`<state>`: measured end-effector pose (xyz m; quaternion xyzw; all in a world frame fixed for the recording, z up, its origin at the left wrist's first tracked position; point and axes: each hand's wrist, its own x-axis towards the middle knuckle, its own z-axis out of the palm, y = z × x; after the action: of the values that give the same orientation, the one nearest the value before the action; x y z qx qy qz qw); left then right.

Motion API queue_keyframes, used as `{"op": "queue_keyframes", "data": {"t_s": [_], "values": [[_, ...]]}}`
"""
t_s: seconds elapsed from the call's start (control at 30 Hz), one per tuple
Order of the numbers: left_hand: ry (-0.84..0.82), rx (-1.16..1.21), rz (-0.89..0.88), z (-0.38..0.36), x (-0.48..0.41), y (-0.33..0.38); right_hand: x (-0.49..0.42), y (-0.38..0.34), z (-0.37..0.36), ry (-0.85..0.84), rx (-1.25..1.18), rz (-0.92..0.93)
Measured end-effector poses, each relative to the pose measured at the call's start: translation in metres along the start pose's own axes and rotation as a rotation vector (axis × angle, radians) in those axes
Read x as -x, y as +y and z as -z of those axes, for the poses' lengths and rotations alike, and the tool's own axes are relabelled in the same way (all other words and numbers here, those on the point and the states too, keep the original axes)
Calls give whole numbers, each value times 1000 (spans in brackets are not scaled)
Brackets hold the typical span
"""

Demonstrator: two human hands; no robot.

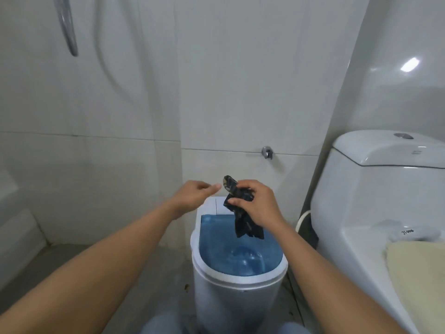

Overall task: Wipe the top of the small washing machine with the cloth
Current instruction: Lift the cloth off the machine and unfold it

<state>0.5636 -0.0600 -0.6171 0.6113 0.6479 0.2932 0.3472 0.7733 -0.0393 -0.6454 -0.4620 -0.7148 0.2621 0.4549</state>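
A small white washing machine [237, 292] with a translucent blue lid [224, 247] stands on the floor in front of me. Above its back half, my right hand [258, 201] grips a dark patterned cloth [243, 210]; the cloth hangs down over the lid, and I cannot tell if it touches. My left hand [192, 192] hovers just left of the cloth, slightly blurred, fingers loosely curled and holding nothing. A white control panel [214, 206] at the machine's rear is partly hidden by the cloth.
A white toilet [375, 189] stands close on the right with a cream towel [416, 280] on its seat. Tiled walls rise behind, with a small metal valve [267, 151] and a shower hose [68, 27] at upper left. A raised ledge [21, 239] runs along the left.
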Motion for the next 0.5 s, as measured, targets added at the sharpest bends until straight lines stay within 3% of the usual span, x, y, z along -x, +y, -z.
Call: {"op": "queue_keyframes", "data": {"t_s": [0.07,0.23,0.5], "values": [[-3,194,33,10,-7,29,-12,-12,-9,-9,-64,38],[60,402,107,47,-17,66,-45,-52,-16,4,-195,29],[170,400,229,164,8,157,-106,-175,15,-227,-364,-318]]}}
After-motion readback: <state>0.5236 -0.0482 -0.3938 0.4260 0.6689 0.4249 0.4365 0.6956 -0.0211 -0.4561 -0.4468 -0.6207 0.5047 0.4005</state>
